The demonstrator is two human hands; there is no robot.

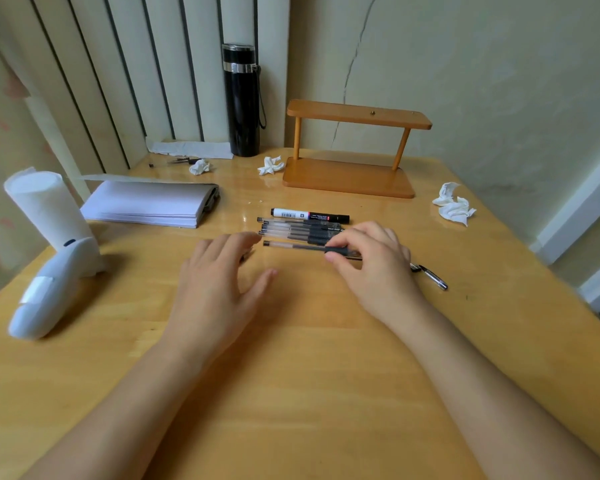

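Observation:
Several clear gel pens [291,229] lie side by side in a row on the wooden table [291,375], beyond a black-and-white marker [309,215]. My right hand [371,265] pinches the black grip of the nearest gel pen [291,245] between thumb and fingertips; that pen lies level, pointing left. My left hand [219,282] hovers just left of the row with fingers spread and relaxed, holding nothing. A pen cap with a metal clip [433,277] lies to the right of my right hand.
A wooden two-tier stand [354,181] and a black flask [242,102] stand at the back. A stack of white paper [146,204] and a white lamp-like device [54,258] sit at left. Crumpled tissues [454,206] lie near the right edge and at the back.

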